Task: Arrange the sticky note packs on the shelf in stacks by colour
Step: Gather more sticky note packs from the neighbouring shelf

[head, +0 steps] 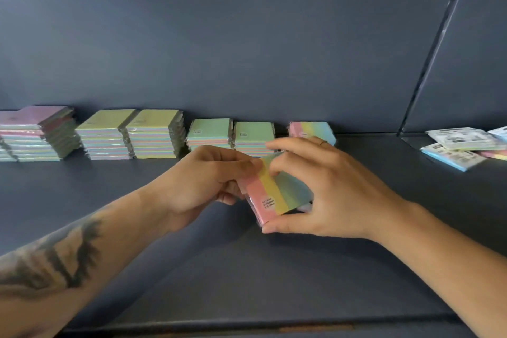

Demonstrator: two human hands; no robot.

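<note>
While pink stacks [35,132], yellow stacks [129,134] and green stacks [230,134] line the shelf [137,186], we hold a striped pack [277,195] (pink, yellow, green) above it, left hand [208,181] and right hand [329,192] fingers clamped on its edges.

head-worn view, facing forward and down, close over shelf [274,269]
</note>
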